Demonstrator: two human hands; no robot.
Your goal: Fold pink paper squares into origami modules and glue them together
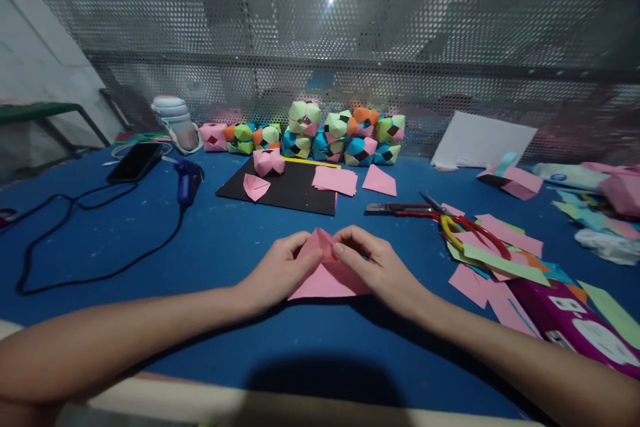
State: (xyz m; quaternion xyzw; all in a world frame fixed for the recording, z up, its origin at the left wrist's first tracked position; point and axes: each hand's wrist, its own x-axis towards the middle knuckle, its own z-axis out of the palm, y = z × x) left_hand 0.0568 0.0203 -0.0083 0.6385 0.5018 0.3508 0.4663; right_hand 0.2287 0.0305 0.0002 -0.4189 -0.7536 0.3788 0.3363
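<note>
Between my two hands, just above the blue table, a sheet of pink paper (327, 282) is partly folded, its upper part rising to a point. My left hand (280, 267) grips its left side, thumb pressed on the front. With thumb and fingers pinched together, my right hand (373, 263) holds the upper right fold. Beyond them, a black sheet (295, 197) carries a folded pink piece (257, 187), a pink paper shape (269, 162) and a stack of pink paper (335, 181). Another pink sheet (379, 181) lies just right of it.
Several coloured paper balls (305, 118) are lined up by the mesh panel. At left are a glue gun (189, 181), a phone (135, 162), a black cord and a bottle (176, 123). Scissors (455, 230), a cutter (400, 209), paper scraps and a purple packet (565, 320) lie right.
</note>
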